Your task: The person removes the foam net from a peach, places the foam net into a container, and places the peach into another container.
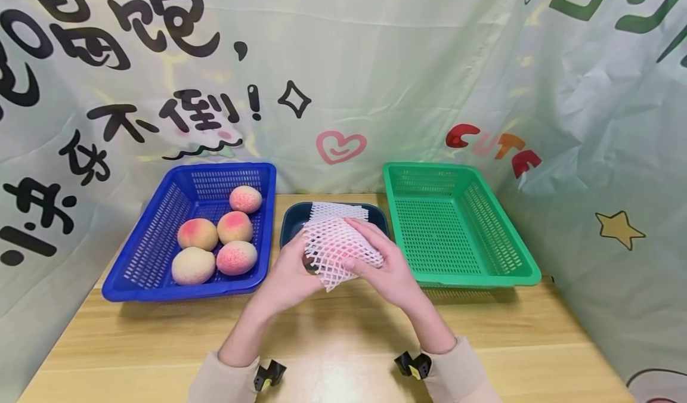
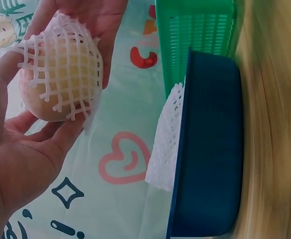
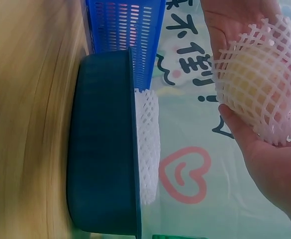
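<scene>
Both hands hold a peach (image 2: 38,102) between them, above the front of a small dark blue basin. A white foam net sleeve (image 1: 340,248) covers most of the peach; in the left wrist view its lower side shows bare below the net's edge. My left hand (image 1: 290,278) grips the peach from the left, fingers curved under it. From the right, my right hand (image 1: 389,272) holds the netted peach, its thumb on the near side and fingers over the top. More white foam netting (image 3: 147,144) sticks up over the rim of the dark basin (image 2: 210,149).
At the left stands a blue basket (image 1: 145,224) with several peaches (image 1: 237,257) in it. A green basket (image 1: 440,230) with a mesh floor stands at the right. Behind the wooden table (image 1: 343,343) hangs a printed cloth (image 1: 343,63).
</scene>
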A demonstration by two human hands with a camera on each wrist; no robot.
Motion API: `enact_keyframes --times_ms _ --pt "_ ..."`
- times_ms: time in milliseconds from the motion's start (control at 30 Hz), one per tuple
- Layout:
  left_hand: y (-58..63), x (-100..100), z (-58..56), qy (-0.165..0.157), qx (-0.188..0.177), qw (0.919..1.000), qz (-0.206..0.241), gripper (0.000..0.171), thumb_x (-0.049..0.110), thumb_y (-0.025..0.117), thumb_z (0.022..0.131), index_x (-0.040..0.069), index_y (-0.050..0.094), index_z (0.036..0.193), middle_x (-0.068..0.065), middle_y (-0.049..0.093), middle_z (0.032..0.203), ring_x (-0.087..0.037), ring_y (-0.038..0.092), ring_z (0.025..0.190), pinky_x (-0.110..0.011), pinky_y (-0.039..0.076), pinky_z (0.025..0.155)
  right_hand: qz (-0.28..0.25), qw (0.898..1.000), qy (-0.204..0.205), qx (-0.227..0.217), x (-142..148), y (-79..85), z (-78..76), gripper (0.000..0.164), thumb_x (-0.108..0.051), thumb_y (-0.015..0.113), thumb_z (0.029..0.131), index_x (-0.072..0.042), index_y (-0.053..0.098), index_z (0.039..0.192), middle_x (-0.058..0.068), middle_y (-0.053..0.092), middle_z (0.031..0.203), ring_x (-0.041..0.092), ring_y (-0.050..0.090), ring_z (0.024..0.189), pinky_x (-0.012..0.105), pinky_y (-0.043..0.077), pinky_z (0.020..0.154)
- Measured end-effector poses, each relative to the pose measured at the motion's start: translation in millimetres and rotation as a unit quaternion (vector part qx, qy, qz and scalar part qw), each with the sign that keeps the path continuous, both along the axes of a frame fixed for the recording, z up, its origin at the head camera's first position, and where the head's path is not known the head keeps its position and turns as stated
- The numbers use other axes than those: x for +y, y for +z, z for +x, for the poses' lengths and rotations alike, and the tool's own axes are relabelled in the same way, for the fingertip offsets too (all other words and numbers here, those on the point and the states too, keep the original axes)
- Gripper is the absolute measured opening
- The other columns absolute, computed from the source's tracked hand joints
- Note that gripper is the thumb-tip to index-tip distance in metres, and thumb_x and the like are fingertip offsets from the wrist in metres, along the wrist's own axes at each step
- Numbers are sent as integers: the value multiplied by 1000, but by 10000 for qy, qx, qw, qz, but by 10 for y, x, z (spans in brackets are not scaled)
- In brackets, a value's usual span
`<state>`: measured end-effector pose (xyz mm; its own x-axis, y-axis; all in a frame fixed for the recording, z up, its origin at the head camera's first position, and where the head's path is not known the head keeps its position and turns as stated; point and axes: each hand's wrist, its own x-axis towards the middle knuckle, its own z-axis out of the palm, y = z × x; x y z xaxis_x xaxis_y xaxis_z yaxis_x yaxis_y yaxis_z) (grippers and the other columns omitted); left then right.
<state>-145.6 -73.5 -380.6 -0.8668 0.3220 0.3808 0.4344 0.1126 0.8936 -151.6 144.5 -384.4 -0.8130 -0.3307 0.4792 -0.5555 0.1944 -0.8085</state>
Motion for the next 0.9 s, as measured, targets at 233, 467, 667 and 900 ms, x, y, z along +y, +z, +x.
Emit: enact_keyframes --times_ms 233,467,667,900 --pt "24 -9 -10 202 221 9992 -281 78 1 91 72 11 56 141 -5 55 139 -22 58 124 -35 53 102 -220 9997 67 55 11 0 -18 61 -12 81 89 -17 60 147 1 55 150 24 51 138 36 42 112" --pt "17 -15 -23 388 575 9971 -299 77 1 93 71 11 57 139 -3 52 140 -21 55 126 -40 54 102 -404 9992 39 -34 14 23 -8 60 -6 82 87 -16 63 143 0 57 148 23 53 135 32 48 108" --pt "-2 -13 -25 722 1116 9902 -437 79 8 96 70 10 57 139 -4 51 144 -21 55 128 -42 54 101 -599 9981 -111 -38 13 26 2 56 -4 84 86 -15 67 139 1 59 145 23 54 133 28 53 99" --pt "-23 2 -34 984 1466 9838 -307 83 4 97 68 9 55 139 -8 49 145 -23 55 128 -43 57 97 -834 9958 -387 5 10 17 1 48 -1 84 85 -10 72 130 3 65 138 23 57 131 26 53 97"
